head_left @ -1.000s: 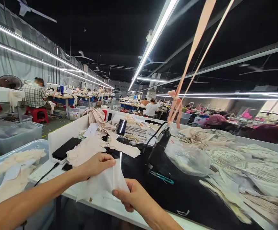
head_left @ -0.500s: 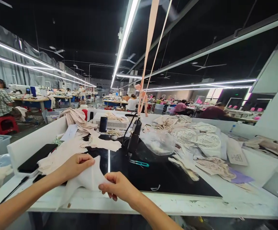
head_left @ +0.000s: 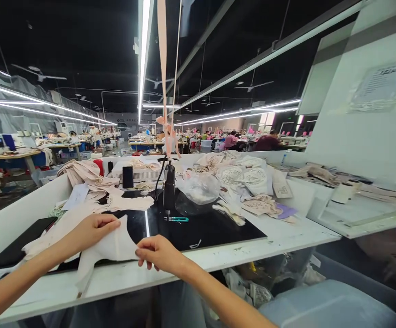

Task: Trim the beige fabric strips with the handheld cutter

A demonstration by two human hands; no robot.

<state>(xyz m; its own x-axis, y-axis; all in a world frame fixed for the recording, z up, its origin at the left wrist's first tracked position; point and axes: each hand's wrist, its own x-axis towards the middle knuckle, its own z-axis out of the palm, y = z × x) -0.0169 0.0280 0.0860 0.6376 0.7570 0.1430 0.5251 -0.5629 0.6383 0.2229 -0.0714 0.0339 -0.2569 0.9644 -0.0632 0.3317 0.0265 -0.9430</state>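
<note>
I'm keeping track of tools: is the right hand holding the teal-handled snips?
No, the teal-handled snips lie on the black work surface, while the right hand pinches the edge of the pale fabric piece.

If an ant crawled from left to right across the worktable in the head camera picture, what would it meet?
Black phone lying flat → pale cloth piece held up by the fingers → right hand → clear plastic bag → purple piece.
</note>
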